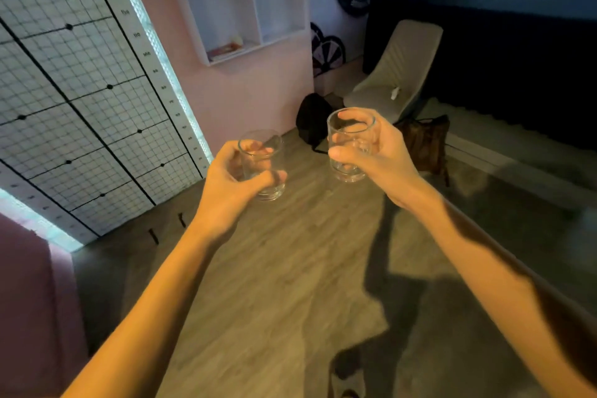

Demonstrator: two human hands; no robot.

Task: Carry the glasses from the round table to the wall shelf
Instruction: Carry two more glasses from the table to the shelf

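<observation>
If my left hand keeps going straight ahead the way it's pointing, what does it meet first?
Likely the pink wall just below the white shelf. The left hand, holding a glass, points up and forward over bare floor, with nothing in between as far as the picture shows. Depth is hard to judge.

Open floor toward shelf

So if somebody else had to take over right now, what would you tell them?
Left hand: gripping one clear glass, upright.
Right hand: gripping the other glass, upright.
Both glasses look empty and are held over the wooden floor, not touching each other.
Wall shelf: ahead on the pink wall, above the hands.
Done: both glasses picked up.
Left: walk up and set them in the shelf.
</observation>
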